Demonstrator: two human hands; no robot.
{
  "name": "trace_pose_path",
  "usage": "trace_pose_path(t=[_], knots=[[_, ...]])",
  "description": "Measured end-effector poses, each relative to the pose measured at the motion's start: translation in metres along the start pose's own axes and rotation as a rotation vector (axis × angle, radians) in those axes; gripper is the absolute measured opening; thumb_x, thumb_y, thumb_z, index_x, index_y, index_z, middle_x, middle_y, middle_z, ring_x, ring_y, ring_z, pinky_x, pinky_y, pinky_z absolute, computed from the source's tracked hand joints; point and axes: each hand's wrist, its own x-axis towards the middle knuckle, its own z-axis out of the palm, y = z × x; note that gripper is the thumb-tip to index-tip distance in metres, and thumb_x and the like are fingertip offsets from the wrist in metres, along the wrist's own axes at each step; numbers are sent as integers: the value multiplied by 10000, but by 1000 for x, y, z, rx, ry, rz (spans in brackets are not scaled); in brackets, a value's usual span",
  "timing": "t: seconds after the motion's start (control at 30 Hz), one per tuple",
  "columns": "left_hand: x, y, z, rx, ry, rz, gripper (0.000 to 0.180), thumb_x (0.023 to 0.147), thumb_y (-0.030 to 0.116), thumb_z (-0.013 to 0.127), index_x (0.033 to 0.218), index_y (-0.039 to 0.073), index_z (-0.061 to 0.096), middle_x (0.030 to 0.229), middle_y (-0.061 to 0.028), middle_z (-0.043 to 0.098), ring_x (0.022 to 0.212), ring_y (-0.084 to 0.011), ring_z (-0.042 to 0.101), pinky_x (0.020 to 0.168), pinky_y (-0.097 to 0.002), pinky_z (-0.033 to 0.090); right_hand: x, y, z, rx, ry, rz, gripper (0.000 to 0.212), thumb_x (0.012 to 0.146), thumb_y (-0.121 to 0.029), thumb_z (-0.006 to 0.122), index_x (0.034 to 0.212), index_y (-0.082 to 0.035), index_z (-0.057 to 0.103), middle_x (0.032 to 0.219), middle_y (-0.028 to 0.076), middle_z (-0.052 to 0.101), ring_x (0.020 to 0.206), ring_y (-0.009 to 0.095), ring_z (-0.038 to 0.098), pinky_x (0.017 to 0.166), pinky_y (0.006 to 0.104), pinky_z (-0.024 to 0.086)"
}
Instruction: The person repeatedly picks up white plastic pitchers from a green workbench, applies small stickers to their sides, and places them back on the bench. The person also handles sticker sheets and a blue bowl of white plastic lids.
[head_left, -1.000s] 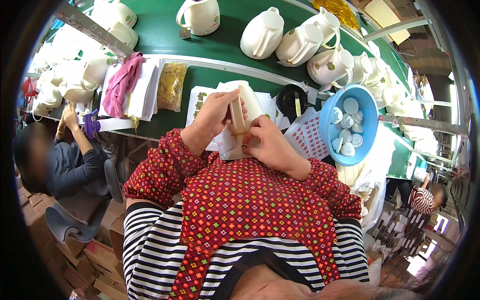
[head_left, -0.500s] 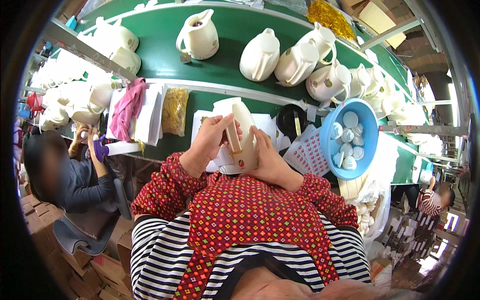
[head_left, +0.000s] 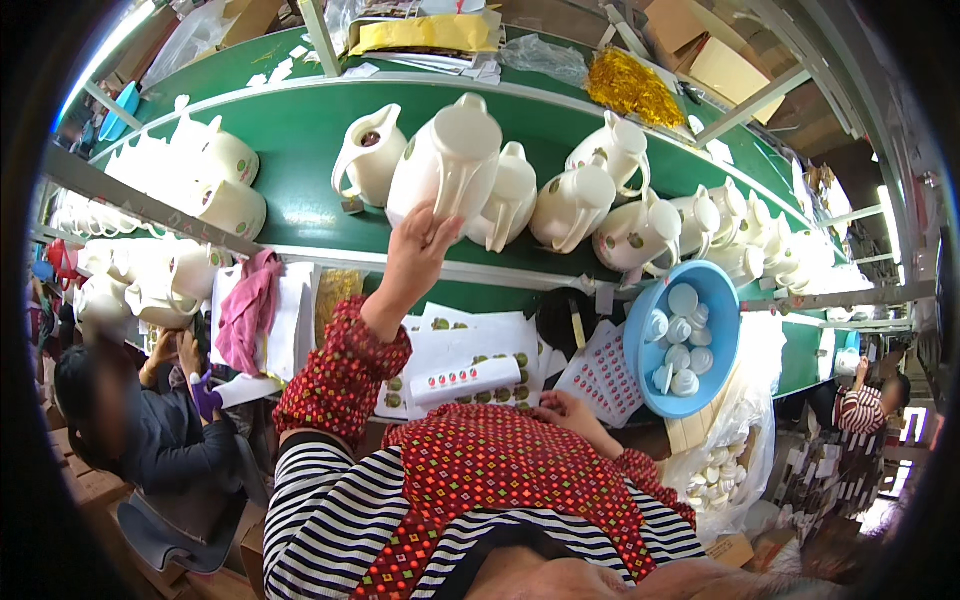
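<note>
My left hand [head_left: 422,252] reaches forward over the green bench, its fingers wrapped round the handle of a cream-white jug [head_left: 440,150]. This jug stands tall between an open-topped jug [head_left: 368,155] on its left and another white jug [head_left: 508,195] on its right, partly covering both. Whether its base touches the bench is hidden. Close to my body, my right hand [head_left: 572,415] rests low with loosely bent fingers apart, seemingly holding nothing. It is nearest to a sheet of small red stickers [head_left: 607,372]. White sticker sheets [head_left: 465,345] lie in front of me, a curled strip [head_left: 467,380] with red prints on top.
A blue basin [head_left: 650,370] of white lids stands at the right. Several jugs line the bench on both sides. A pink cloth [head_left: 250,315] lies on white papers at the left. Metal rails cross both sides. A co-worker [head_left: 165,420] sits at the left.
The jug has gone from in front of my chest out to the row on the green bench, in my left hand. My right hand has let go of it and dropped back. The view has shifted.
</note>
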Motion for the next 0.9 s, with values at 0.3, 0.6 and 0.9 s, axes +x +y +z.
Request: trace_pose_path(t=[0.3, 0.6, 0.9], knots=[[190, -116, 33, -342, 156, -57, 517, 1080, 430, 580, 767, 21, 623, 829, -38, 653, 851, -130, 613, 839, -300, 478, 16, 9, -7, 43, -1, 38, 425, 1030, -254, 680, 1353, 14, 618, 1160, 109, 732, 1028, 159, 695, 915, 301, 545], [176, -214, 69, -51, 95, -331, 606, 1050, 516, 569, 825, -27, 716, 853, -152, 731, 873, -230, 671, 866, -392, 510, 25, 6, -17, 52, 23, 77, 423, 1027, -266, 692, 1355, -8, 627, 1145, 64, 726, 1020, 126, 674, 906, 288, 542], [-44, -145, 2, 239, -132, -140, 274, 908, 124, 762, 1154, 18, 708, 1045, -156, 715, 929, -314, 695, 867, -382, 560, 52, -40, 8, -106, 138, -258, 343, 930, -210, 741, 1206, -21, 670, 1062, 172, 708, 907, 296, 721, 791, 380, 561]])
